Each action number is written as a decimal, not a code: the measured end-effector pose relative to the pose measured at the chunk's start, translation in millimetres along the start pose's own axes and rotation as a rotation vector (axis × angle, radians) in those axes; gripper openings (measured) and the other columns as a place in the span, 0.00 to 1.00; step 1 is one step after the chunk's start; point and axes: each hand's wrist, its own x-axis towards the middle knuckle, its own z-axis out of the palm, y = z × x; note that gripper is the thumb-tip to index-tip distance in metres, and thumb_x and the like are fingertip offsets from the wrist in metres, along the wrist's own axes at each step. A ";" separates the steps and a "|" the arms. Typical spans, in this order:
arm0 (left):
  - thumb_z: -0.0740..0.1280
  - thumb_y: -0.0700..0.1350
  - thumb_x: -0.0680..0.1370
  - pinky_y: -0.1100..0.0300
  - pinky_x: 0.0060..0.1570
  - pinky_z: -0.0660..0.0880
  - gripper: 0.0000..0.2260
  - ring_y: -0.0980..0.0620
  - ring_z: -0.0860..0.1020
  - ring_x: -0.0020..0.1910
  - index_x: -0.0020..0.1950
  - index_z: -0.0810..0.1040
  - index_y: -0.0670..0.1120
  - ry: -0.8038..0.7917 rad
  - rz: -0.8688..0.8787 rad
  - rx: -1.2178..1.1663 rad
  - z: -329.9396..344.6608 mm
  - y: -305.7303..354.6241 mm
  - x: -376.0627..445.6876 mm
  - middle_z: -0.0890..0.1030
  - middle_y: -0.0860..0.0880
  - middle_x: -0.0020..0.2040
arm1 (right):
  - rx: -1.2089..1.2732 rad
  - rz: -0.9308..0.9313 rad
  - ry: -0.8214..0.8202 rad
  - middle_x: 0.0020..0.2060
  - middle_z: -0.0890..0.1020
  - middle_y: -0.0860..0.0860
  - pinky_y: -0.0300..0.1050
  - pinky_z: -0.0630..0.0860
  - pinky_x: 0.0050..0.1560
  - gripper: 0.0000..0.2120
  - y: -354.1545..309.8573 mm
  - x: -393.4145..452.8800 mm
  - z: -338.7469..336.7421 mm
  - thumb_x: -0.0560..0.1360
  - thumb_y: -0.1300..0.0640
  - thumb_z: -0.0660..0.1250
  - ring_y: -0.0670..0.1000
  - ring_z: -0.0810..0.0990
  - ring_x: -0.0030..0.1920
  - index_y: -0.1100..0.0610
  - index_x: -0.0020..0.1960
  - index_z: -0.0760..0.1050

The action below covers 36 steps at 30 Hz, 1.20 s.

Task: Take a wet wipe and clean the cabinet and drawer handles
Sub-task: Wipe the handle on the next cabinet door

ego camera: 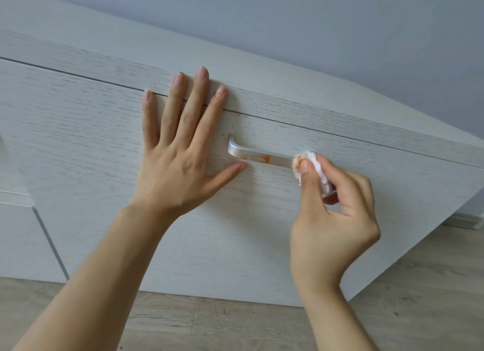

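Step in hand: wiping the brushed silver metal bar handle (258, 157) on the pale whitewashed wood-grain drawer front (104, 130). An orange smear is sitting near the handle's mid-length, w/ thinner streaks trailing toward its bent left end, so this handle isn't done yet.

The right hand (332, 209) is working at the handle's right end, fingers (305, 166) curled tight around a bunched white wet wipe (310, 164), thumb pressing it onto the bar. The wipe is already showing orange staining where it's meeting the metal.

The left hand (180, 146) is lying flat on the drawer front just left of the handle, fingers straight and spread, holding nothing; fingertips are reaching across the seam above the handle onto the cabinet's top edge, thumb pointing toward the handle's left end. Prob. bracing the drawer so it isn't shifting under the rubbing.

Next move, as I'm reading it: dragging the wipe leftward along the bar over the smear, w/ firm pressure, maybe turning to a cleaner fold first. Both forearms are reaching up from below the handle; wrists roughly straight.
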 end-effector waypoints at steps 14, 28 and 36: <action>0.59 0.68 0.77 0.39 0.70 0.41 0.38 0.43 0.50 0.75 0.77 0.54 0.45 -0.005 0.015 -0.004 0.6 -5.8 -5.6 0.56 0.44 0.76 | -0.010 0.060 -0.012 0.35 0.77 0.51 0.30 0.71 0.40 0.03 -11.7 -1.2 4.9 0.72 0.63 0.72 0.40 0.73 0.34 0.62 0.44 0.81; 0.60 0.67 0.76 0.37 0.69 0.42 0.38 0.43 0.52 0.75 0.77 0.56 0.46 0.007 0.028 -0.012 -0.7 -10.8 -4.6 0.58 0.44 0.76 | 0.123 0.239 -0.140 0.41 0.76 0.45 0.36 0.74 0.42 0.05 -33.5 12.9 2.1 0.73 0.60 0.70 0.43 0.78 0.38 0.50 0.45 0.80; 0.60 0.68 0.76 0.36 0.69 0.44 0.38 0.43 0.53 0.75 0.77 0.56 0.47 0.038 0.035 0.007 4.3 -11.4 -5.6 0.59 0.44 0.76 | 0.094 0.113 -0.283 0.39 0.81 0.46 0.32 0.73 0.41 0.08 -33.0 16.4 1.7 0.76 0.65 0.66 0.40 0.79 0.40 0.53 0.49 0.76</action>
